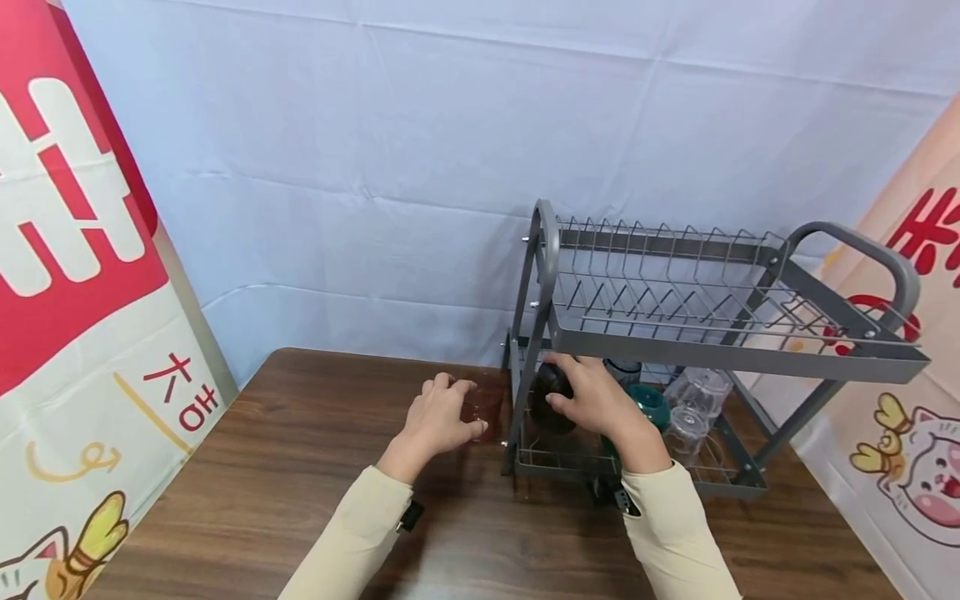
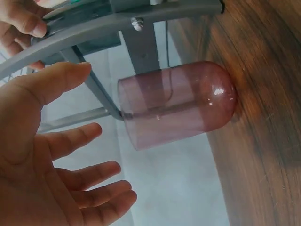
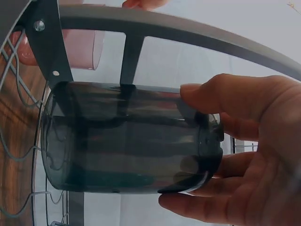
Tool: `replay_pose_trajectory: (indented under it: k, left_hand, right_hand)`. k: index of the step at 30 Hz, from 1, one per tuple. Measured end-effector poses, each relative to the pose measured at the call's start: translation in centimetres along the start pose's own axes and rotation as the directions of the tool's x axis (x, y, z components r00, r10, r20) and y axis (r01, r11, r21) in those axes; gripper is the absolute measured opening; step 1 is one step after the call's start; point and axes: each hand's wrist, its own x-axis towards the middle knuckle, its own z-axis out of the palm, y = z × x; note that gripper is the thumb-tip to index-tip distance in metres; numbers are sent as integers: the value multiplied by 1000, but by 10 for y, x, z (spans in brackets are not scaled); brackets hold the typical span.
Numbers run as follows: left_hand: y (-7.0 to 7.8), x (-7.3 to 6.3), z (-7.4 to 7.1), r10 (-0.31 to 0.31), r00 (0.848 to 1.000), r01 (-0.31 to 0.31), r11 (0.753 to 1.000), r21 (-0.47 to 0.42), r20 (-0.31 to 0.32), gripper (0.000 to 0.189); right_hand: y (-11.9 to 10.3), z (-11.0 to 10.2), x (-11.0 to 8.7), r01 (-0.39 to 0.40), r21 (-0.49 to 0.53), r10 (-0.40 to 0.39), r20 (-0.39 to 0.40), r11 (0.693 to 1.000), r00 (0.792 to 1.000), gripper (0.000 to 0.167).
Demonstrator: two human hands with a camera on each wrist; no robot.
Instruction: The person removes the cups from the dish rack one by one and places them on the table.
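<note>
My left hand, fingers spread and thumb apart, hovers beside a see-through pink cup with a rounded base. That cup stands on the table left of the rack, and in the left wrist view a gap shows between it and the fingertips. Inside the lower tier of the grey dish rack, my right hand grips a dark, smoky cup near its upper end. The thumb lies on one side of it and the fingers on the other; some show through the glass. The cup's base is close over the lower wires.
Also on the rack's lower tier are a teal cup and clear glasses. The rack's left post stands between my hands. Wire slots line the top tier. Brown tabletop extends to the left; a pale cloth hangs behind.
</note>
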Motion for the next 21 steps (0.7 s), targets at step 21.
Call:
replay_pose_trajectory:
  k: [21]
  left_hand:
    - [5,-35,-8,53,997,-55,998,-35,-56,58]
  right_hand:
    - [-9,6,-39,23,-11,-24,-130,1000,991,53]
